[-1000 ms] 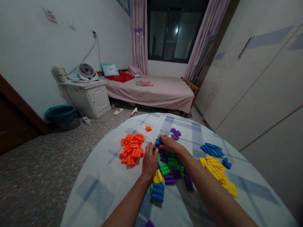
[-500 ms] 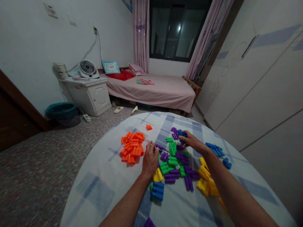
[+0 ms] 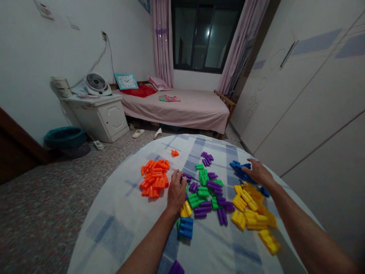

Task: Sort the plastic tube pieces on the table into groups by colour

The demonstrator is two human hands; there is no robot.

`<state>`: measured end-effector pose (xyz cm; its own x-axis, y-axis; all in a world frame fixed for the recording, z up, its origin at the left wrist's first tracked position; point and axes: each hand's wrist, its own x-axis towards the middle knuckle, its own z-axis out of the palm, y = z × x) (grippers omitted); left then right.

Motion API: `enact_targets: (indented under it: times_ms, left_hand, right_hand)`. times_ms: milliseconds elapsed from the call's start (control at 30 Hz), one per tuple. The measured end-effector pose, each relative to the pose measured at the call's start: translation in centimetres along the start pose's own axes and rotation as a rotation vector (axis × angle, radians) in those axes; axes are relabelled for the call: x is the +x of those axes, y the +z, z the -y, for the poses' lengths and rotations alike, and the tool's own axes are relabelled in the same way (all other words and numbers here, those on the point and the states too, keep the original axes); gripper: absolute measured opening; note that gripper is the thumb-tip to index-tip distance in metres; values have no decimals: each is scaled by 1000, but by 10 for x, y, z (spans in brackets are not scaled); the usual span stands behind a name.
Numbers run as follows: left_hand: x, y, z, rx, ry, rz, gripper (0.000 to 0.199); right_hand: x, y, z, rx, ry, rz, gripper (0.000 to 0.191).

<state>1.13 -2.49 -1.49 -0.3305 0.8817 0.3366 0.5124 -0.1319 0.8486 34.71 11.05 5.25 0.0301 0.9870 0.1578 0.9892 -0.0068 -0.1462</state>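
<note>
My left hand (image 3: 176, 192) rests at the left edge of a mixed heap, fingers loosely bent and apart, beside a purple toy block (image 3: 186, 177). Green blocks (image 3: 196, 200) and more purple blocks (image 3: 215, 186) lie to its right. Below it are a yellow block (image 3: 186, 209) and a blue block (image 3: 186, 228). On the right side of the table, my right hand (image 3: 260, 173) has thumb and fingers around a blue block (image 3: 247, 167), down at the group of blue blocks (image 3: 236, 166). The hand partly hides these pieces.
An orange pile (image 3: 155, 178) lies left of my left hand, with a small orange piece (image 3: 175, 153) farther back. Yellow blocks (image 3: 252, 217) spread near my right forearm. The round table (image 3: 114, 201) has a checked cloth. Beyond stand a bed (image 3: 182, 110) and a wardrobe (image 3: 299, 95).
My right hand has moved right with blue from beside the far purple blocks to the blue group. My left hand stays by the heap. The view has turned slightly right.
</note>
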Motion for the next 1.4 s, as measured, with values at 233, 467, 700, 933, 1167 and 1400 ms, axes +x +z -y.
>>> enact_targets:
  times_ms: [233, 467, 700, 933, 1167, 1400]
  left_hand:
    - [-1, 0, -1, -17, -1, -5, 31]
    - [1, -2, -1, -7, 8, 15, 32]
    - [0, -5, -2, -36, -12, 22, 31]
    - [1, -5, -3, -6, 4, 25, 31]
    - [1, -5, -4, -2, 1, 27, 33]
    - [2, -4, -4, -27, 6, 27, 32]
  right_hand:
    - [-44, 4, -45, 294, 388, -139, 70]
    - [-61, 21, -32, 561, 544, -114, 67]
    - [-56, 14, 6, 323, 52, -236, 55]
    - [-102, 21, 32, -17, -292, -38, 36]
    - [-128, 11, 26, 33, -346, 50, 34]
    - [-139, 2, 13, 109, -312, 92, 36]
